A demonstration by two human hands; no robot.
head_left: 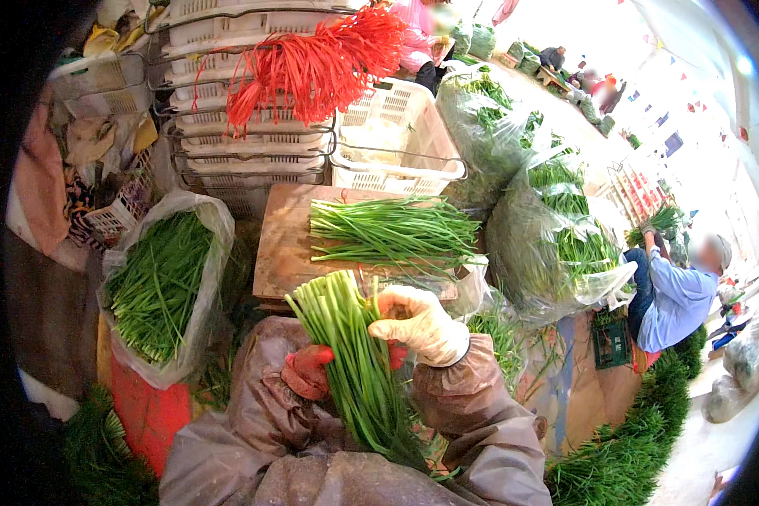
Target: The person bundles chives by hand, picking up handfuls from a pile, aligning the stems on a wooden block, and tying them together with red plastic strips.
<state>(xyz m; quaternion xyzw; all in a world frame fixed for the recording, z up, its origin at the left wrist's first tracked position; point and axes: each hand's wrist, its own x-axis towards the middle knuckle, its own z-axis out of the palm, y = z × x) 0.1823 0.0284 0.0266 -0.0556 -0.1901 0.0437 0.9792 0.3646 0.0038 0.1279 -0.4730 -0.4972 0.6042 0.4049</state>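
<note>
A thick bunch of green chives stands tilted over my lap, its pale cut ends pointing up and its leaves hanging down. My left hand, in a red glove, is wrapped round the middle of this bunch, with red fingertips showing on its far side. Beside the upper stems is my right hand in a cream-white glove, its thumb and fingers curled together at the bunch's edge. What those fingertips pinch is too small to make out. Just beyond, more chives lie sideways on a wooden board.
Red ties drape over stacked white crates, beside a white basket. An open plastic bag of chives stands left; large filled bags stand right. A person in blue sits farther right, near piled greens.
</note>
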